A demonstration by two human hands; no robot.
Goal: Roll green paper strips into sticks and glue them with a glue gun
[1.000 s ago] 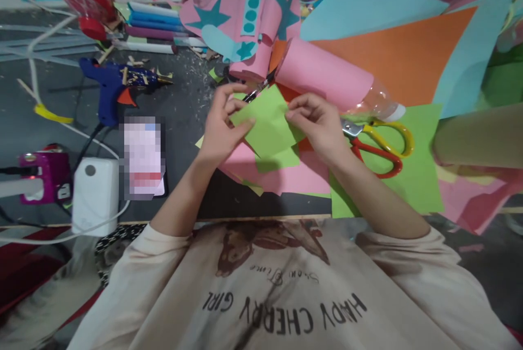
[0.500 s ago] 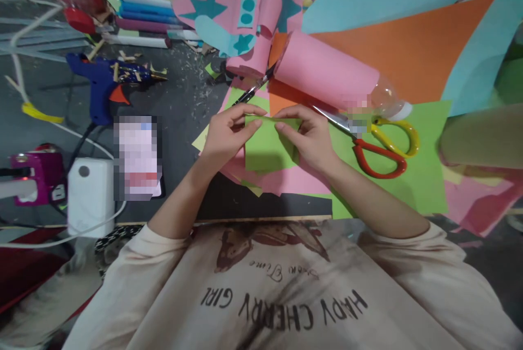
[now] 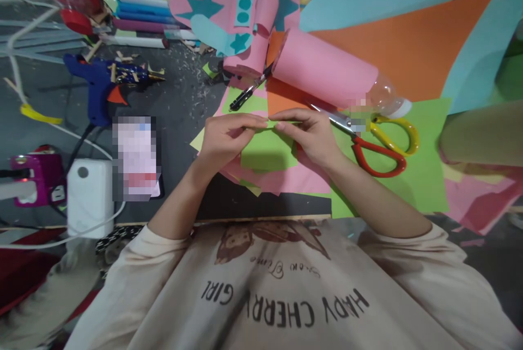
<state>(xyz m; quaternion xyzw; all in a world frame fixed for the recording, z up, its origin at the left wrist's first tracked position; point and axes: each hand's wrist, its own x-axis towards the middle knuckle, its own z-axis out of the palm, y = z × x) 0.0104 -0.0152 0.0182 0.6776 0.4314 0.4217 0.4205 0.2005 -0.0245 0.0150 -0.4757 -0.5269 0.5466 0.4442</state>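
Note:
A small green paper piece [image 3: 267, 151] lies folded over on pink paper [image 3: 294, 178] at the table's front middle. My left hand [image 3: 226, 137] pinches its upper left edge, fingers pressed together along the fold. My right hand [image 3: 310, 135] pinches the upper right edge the same way, and the fingertips of both hands nearly meet. Just right of my right hand lie scissors [image 3: 378, 143] with red and yellow handles. A bottle wrapped in pink paper [image 3: 327, 69] lies behind my hands.
A blue glue gun [image 3: 108, 80] lies at the left, with a phone [image 3: 137, 157], a white adapter [image 3: 90, 197] and a purple device [image 3: 36, 178] near the front edge. Orange [image 3: 408, 50], blue and green sheets cover the right. Markers [image 3: 143, 26] and a star-decorated pink roll [image 3: 253, 7] sit behind.
The green paper, held up and flat a second ago, has been lowered and folded over. Both hands have come together along its top edge.

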